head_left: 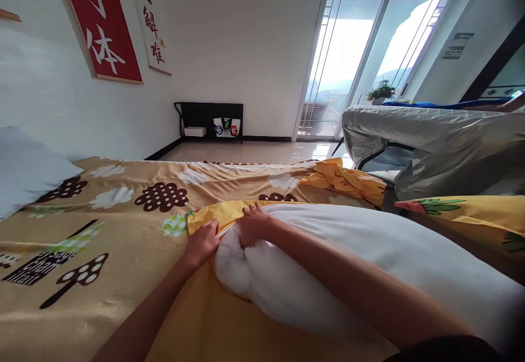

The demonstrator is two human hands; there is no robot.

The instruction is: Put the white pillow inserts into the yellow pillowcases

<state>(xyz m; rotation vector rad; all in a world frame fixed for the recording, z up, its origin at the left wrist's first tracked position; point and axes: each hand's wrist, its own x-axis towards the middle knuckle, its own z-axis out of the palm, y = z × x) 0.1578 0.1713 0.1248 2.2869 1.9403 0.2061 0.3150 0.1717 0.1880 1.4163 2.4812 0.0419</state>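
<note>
A puffy white quilt [328,241] stretches from the lower right to the middle of the bed, its near end bunched up. Under it and beyond that end lies a yellow fabric cover [213,211] with a bit of printed pattern at its corner. My left hand [203,244] is closed on the cover's edge, just left of the bunched end. Right beside it, my right hand [254,225] has its fingers curled into the quilt's end, against the cover's edge. My fingertips are partly hidden in the cloth.
The bed has a tan patterned sheet [123,263], with a pale pillow [28,165] at left. Crumpled orange-yellow cloth [344,181] lies at the far edge. A plastic-wrapped grey item [435,132] stands at right, near yellow pineapple-print cloth [484,214]. A black shelf [197,113] stands by the wall.
</note>
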